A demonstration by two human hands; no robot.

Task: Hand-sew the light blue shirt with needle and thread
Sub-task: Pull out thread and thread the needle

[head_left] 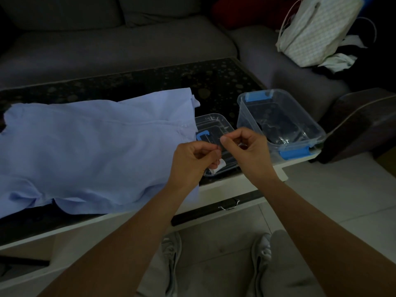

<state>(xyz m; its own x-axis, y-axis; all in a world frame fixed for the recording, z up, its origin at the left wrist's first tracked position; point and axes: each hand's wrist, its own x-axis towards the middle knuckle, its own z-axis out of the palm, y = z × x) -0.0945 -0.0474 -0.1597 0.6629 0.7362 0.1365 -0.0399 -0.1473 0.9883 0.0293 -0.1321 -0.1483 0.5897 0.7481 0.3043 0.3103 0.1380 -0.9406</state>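
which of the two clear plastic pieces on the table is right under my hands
The flat lid, lying beside the shirt. The other piece, the deep box with blue latches, sits farther right, clear of both hands.

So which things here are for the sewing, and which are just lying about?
For the sewing: light blue shirt, white thread spool, left hand, right hand.

Just lying about: clear box, its lid, patterned bag.

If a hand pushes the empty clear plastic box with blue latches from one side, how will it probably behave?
The clear box looks thin-walled and holds little or nothing, so it is probably light and would slide rather than tip. The table top seems glossy, which may make sliding easy. It stands close to the table's right edge, so a strong push that way might send it off.
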